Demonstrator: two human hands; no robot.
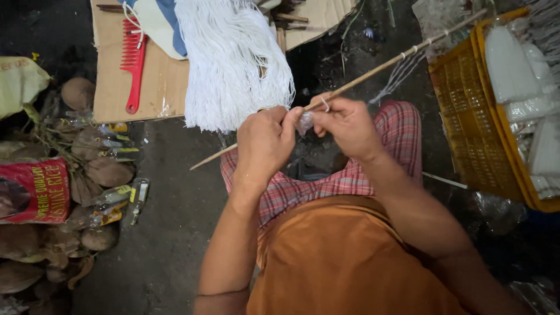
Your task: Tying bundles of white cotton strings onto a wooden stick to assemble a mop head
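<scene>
Far left, on the dark floor: a pale sack at the upper edge, a red sack with yellow lettering below it, brown coconuts heaped around both. Small bottles with yellow labels lying beside the coconuts. Up top, a cardboard sheet carrying a red comb near its left edge and a bundle of white strings spilling over its lower edge. Centre, above a plaid lap: left hand with fingers curled narrow, pinching a small clear knot against a thin stick. Right hand just beside, fingers closed on the same stick and knot. Stick slanting from lower left to upper right, white strings tied along its far end. Far right, a yellow crate packed with clear bags of white goods.
</scene>
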